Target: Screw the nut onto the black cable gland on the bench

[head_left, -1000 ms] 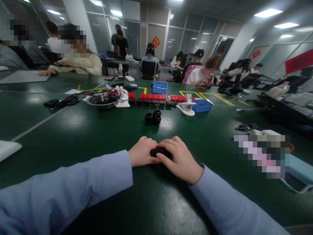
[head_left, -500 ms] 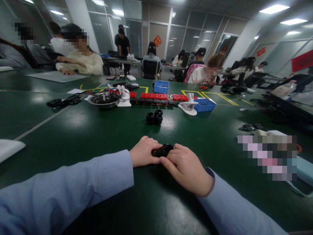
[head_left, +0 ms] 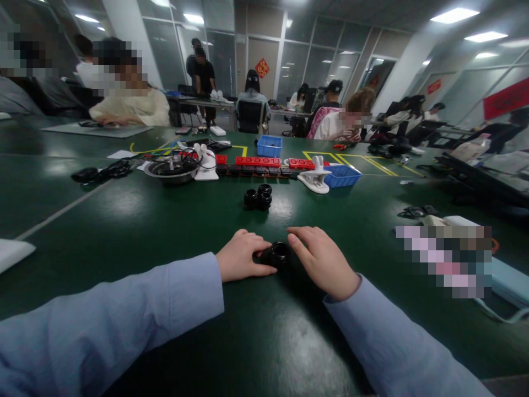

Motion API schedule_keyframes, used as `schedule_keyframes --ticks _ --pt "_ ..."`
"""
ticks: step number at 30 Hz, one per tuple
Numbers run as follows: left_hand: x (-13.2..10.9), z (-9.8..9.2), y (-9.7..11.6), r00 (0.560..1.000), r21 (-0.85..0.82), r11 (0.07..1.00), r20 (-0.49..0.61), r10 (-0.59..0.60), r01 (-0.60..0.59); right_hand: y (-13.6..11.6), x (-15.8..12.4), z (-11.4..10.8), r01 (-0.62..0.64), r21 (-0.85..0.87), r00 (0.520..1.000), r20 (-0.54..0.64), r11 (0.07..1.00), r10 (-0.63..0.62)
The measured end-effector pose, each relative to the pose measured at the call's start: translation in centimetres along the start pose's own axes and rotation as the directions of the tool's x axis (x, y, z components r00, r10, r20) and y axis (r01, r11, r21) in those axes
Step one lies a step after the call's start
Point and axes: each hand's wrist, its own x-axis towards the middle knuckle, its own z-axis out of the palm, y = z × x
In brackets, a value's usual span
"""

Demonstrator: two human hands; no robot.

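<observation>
My left hand (head_left: 243, 256) is closed around the left side of a glossy black fitting with a round, hollow end (head_left: 280, 252). That end faces up and toward me, close to the green tabletop. Part of the fitting is hidden by my left fingers. My right hand (head_left: 323, 258) is just right of it, fingers stretched out and holding nothing; whether a fingertip still touches the rim I cannot tell. Farther forward, several similar black fittings (head_left: 258, 197) stand in a tight cluster on the green table (head_left: 198, 218).
Beyond the cluster are red blocks (head_left: 258, 161) in a row, a white clip (head_left: 315, 177), blue bins (head_left: 269, 145), and a metal bowl (head_left: 171, 172) with cables. A light blue case (head_left: 506, 281) lies at right. A person in a cream top (head_left: 136, 105) sits across the table.
My right hand has let go of the black fitting and moved a little to the right and up. My left hand keeps its hold. The view has shifted slightly.
</observation>
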Motion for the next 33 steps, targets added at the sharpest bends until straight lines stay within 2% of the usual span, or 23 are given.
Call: schedule_keyframes --ticks 5,14,19,33 --pt "0.0 0.1 -0.1 1.0 0.004 1.0 0.0 0.012 -0.012 -0.8 -0.6 -0.1 0.003 0.063 1.0 0.002 0.998 -0.003" --pt "0.0 0.1 -0.2 1.0 -0.023 1.0 0.009 0.009 -0.009 -1.6 -1.2 0.0 -0.087 -0.003 0.996 -0.006 0.996 0.087" --pt "0.1 0.0 -0.1 1.0 -0.044 0.999 0.015 0.011 -0.01 -2.0 -1.3 0.4 -0.061 0.003 0.997 0.052 0.998 0.06" --pt "0.0 0.1 -0.1 1.0 -0.028 1.0 0.003 -0.005 0.005 -2.1 -1.4 0.3 -0.071 0.024 0.995 0.074 0.997 0.069"
